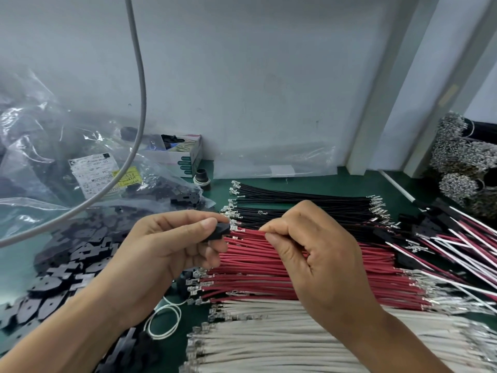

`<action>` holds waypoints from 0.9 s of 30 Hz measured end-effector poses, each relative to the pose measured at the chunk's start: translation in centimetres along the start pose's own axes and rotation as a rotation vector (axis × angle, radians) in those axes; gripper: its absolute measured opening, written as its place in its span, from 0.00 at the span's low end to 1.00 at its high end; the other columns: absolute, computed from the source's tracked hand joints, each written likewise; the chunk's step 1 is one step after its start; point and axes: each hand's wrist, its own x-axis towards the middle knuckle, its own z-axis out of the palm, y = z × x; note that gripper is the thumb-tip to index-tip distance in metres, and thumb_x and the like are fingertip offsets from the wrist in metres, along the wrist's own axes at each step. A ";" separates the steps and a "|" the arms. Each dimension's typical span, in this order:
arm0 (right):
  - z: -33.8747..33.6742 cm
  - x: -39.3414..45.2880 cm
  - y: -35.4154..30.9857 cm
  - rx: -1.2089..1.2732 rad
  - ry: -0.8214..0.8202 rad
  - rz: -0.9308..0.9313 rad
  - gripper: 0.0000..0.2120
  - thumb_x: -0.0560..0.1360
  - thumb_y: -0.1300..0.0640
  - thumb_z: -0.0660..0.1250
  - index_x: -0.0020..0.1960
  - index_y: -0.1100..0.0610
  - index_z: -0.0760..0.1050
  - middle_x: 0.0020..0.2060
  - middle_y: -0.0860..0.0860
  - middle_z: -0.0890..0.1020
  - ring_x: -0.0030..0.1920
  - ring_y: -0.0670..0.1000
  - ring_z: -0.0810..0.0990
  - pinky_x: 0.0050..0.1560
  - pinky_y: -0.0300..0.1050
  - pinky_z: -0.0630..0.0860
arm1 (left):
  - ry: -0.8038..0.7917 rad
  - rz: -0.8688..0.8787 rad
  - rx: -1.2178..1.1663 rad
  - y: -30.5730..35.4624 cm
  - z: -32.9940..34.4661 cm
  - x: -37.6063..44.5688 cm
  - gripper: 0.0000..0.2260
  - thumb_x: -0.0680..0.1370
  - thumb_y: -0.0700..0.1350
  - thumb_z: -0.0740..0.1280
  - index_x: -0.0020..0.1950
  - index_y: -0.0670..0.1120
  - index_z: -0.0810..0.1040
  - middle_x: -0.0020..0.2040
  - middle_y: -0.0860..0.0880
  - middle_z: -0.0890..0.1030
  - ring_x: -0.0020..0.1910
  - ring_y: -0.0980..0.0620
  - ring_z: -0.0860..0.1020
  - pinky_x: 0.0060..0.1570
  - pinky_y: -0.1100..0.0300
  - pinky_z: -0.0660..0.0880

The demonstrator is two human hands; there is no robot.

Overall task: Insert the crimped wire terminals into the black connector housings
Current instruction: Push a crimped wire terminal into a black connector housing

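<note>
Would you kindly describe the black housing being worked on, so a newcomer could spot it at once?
Start at the band of red wires across the green mat. At its left end, the left hand pinches one black connector housing. Unlike the loose housings heaped at left, it is held up, facing a red wire pinched by the right hand.

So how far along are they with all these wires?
Done: a pile of finished assemblies lies at right. In hand: the left hand holds a black housing while the right hand feeds in a red wire. Left: big rows of loose black wires, red and white wires.
</note>
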 end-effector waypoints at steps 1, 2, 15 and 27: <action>0.0 0.0 0.1 0.009 0.003 0.003 0.11 0.81 0.51 0.63 0.49 0.53 0.83 0.43 0.43 0.78 0.44 0.45 0.78 0.43 0.42 0.76 | -0.005 -0.006 -0.012 0.0 0.1 0.0 0.13 0.71 0.44 0.76 0.53 0.39 0.86 0.40 0.38 0.85 0.35 0.46 0.81 0.38 0.58 0.80; 0.1 0.0 0.1 0.014 0.005 0.003 0.11 0.81 0.52 0.64 0.49 0.53 0.83 0.43 0.44 0.78 0.43 0.45 0.78 0.42 0.42 0.76 | -0.007 -0.010 -0.022 0.1 0.1 0.0 0.14 0.71 0.45 0.76 0.53 0.39 0.86 0.40 0.38 0.85 0.35 0.47 0.81 0.38 0.58 0.80; 0.0 0.0 0.8 -0.201 0.057 -0.238 0.03 0.78 0.62 0.72 0.50 0.58 0.85 0.40 0.49 0.78 0.38 0.50 0.76 0.31 0.47 0.75 | -0.023 -0.043 -0.020 0.1 0.3 0.0 0.17 0.70 0.48 0.75 0.53 0.37 0.86 0.38 0.38 0.84 0.32 0.47 0.80 0.34 0.59 0.79; 0.2 -0.3 0.3 -0.133 -0.025 -0.059 0.08 0.80 0.54 0.66 0.49 0.53 0.83 0.42 0.44 0.78 0.42 0.44 0.77 0.38 0.42 0.76 | 0.072 0.173 0.327 -0.8 1.8 -0.6 0.12 0.70 0.52 0.76 0.52 0.53 0.88 0.43 0.45 0.88 0.37 0.51 0.85 0.38 0.64 0.80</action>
